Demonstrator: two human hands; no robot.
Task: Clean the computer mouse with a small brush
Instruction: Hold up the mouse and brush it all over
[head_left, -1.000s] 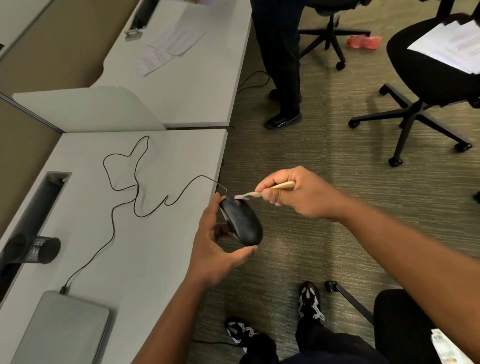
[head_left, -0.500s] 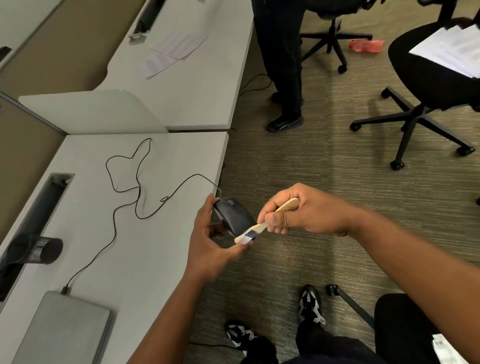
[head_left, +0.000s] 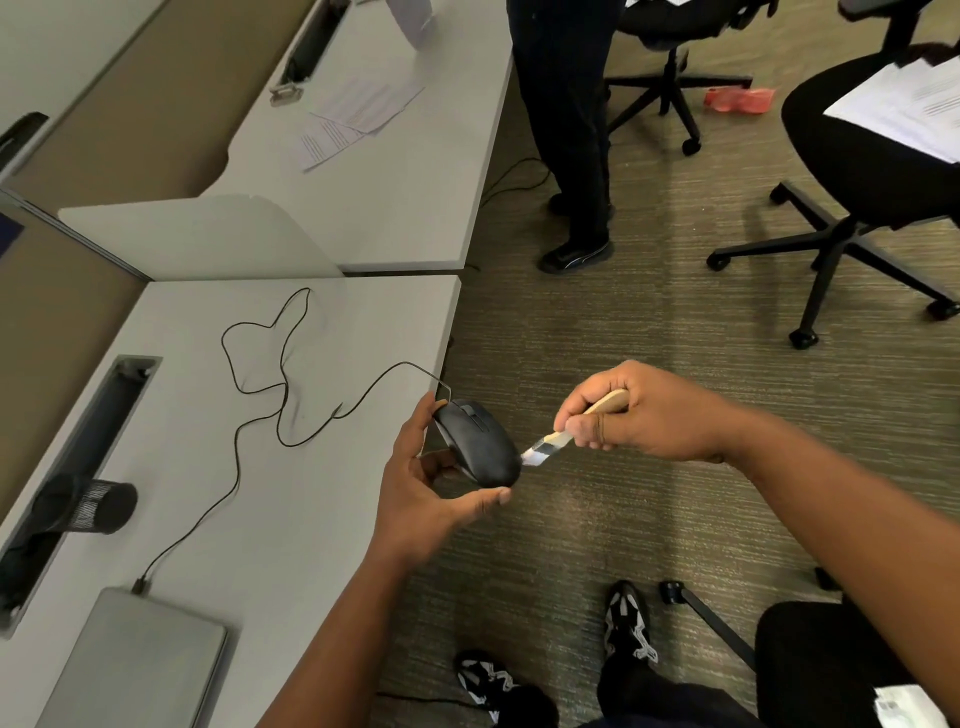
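Note:
My left hand (head_left: 418, 488) holds a black wired computer mouse (head_left: 478, 441) in the air just past the desk's right edge, fingers at its front and thumb under its rear. My right hand (head_left: 639, 413) grips a small brush (head_left: 566, 434) by its wooden handle. The pale bristles touch the mouse's rear right side. The mouse's thin black cable (head_left: 270, 395) loops back over the grey desk (head_left: 291, 519) to a plug beside the laptop.
A closed grey laptop (head_left: 135, 665) lies at the desk's near left, and a black mesh cup (head_left: 98, 506) sits by the cable slot. A person (head_left: 566, 130) stands beside the far desk. Office chairs (head_left: 852, 176) stand on the carpet to the right.
The brush moved from the mouse's front down along its body to the near end, and now sits at the rear right side. My left hand tilted the mouse slightly.

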